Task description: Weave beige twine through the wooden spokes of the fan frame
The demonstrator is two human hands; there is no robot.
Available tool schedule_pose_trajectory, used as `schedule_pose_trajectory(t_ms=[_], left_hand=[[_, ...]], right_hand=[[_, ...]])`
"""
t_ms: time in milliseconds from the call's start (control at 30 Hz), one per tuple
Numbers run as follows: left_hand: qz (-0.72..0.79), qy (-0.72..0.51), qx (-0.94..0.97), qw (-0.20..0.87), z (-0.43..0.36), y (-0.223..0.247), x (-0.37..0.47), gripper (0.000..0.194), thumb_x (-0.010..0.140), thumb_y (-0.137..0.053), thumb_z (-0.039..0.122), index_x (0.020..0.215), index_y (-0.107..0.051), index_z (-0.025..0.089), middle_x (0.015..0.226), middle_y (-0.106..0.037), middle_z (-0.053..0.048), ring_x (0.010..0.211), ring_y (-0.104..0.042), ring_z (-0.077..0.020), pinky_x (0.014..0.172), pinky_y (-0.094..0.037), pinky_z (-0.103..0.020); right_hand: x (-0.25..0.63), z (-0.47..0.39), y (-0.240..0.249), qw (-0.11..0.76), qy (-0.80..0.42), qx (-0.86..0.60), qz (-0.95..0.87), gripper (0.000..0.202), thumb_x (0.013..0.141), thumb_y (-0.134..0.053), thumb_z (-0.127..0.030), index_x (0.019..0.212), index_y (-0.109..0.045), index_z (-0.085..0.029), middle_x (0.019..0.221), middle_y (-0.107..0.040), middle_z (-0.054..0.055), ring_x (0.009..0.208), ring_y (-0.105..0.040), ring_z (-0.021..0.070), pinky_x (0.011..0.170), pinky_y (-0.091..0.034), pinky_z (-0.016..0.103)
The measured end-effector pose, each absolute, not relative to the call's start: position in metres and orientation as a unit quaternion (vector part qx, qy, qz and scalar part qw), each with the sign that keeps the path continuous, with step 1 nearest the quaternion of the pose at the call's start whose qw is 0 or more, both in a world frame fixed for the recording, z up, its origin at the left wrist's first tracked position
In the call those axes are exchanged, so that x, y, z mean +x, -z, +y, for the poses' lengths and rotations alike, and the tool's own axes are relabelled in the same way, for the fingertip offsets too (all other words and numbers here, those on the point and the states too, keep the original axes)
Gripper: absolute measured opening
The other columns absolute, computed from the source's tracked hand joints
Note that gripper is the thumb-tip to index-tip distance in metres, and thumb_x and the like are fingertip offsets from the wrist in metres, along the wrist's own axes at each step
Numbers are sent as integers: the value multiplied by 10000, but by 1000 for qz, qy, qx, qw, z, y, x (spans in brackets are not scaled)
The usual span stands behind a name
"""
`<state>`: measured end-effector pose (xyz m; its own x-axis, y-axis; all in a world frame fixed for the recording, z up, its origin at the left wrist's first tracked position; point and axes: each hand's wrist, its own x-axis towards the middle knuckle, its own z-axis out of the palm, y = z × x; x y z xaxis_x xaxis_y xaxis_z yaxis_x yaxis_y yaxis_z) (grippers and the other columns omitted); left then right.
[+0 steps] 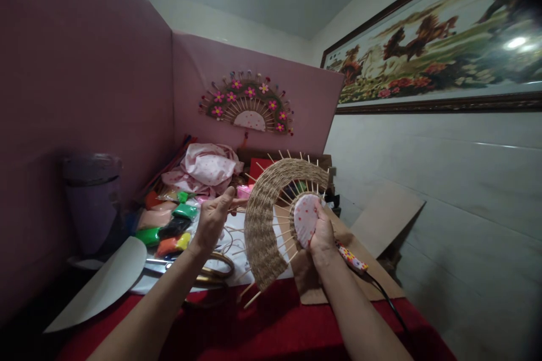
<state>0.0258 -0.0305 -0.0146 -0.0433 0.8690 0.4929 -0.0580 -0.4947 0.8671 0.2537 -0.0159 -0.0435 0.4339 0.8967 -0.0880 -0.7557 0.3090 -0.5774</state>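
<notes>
A half-ring fan [265,220] of woven tan cord on thin wooden sticks stands tilted in front of me, its stick ends poking past the outer edge. My right hand [323,231] grips the fan by its half-round centre [305,220], which is covered in white cloth with pinkish-red dots. To the left, my left hand [213,219] is raised with thumb and fingers apart, the fingertips close to the fan's outer edge. Whether they touch a stick cannot be made out. Beneath that hand lie large scissors [215,271] with gold-coloured handles.
Several colourful clay packets [171,225] and a bundled pink cloth [207,166] lie at the left. A finished flowered fan [249,104] is on the pink board behind. A flower-patterned tool with a cord [351,256] rests on brown cardboard [313,282]. A white curved sheet [105,285] sits front left.
</notes>
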Motion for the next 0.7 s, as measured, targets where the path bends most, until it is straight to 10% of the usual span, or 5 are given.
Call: schedule_pose_trajectory(t_ms=[367,700], left_hand=[[333,-628,514,480,-25,19,29,396,701,-566,488,616,-695,123,446,-443,11,401,-281,-61,399,-178,-224],[339,-611,704,129,-34,19,29,134,728,-588,227,742,-713,179,612,-532,0,566,-462,-112,539,-341,-232]], right_hand=[[261,-8,51,831,-459,-280,-140,203,744,-588,-373,787,-634,-179,686,-701,-10,609,-651,123,691,-533,267],[265,-10,49,841,-429,-297,-145,231,734,-577,-394,806,-602,-176,645,-677,-28,557,-630,117,601,-523,247]])
